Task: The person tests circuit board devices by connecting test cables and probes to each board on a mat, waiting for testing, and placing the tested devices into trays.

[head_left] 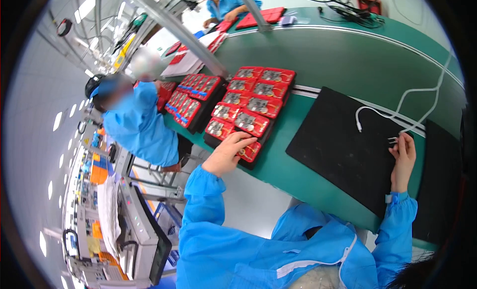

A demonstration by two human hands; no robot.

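Observation:
My left hand (pixel 224 155) is at the near end of a block of red-framed circuit boards (pixel 253 104). Its fingers and thumb close round the edges of the nearest red-framed circuit board (pixel 250 152), which still lies in the block. The boards sit in rows on a dark base. My right hand (pixel 403 159) pinches the end of a white cable (pixel 420 127) above the right edge of a black mat (pixel 338 145). Short thin metal prongs stick out beside the fingertips. Another white cable end with a plug (pixel 358 126) lies on the mat.
A second block of red-framed boards (pixel 191 98) with blue strips stands to the left. A co-worker in a blue smock (pixel 139 122) sits beyond it. A metal post (pixel 198 45) rises from the green bench (pixel 283 170). Another person's hands (pixel 231 15) are across the bench.

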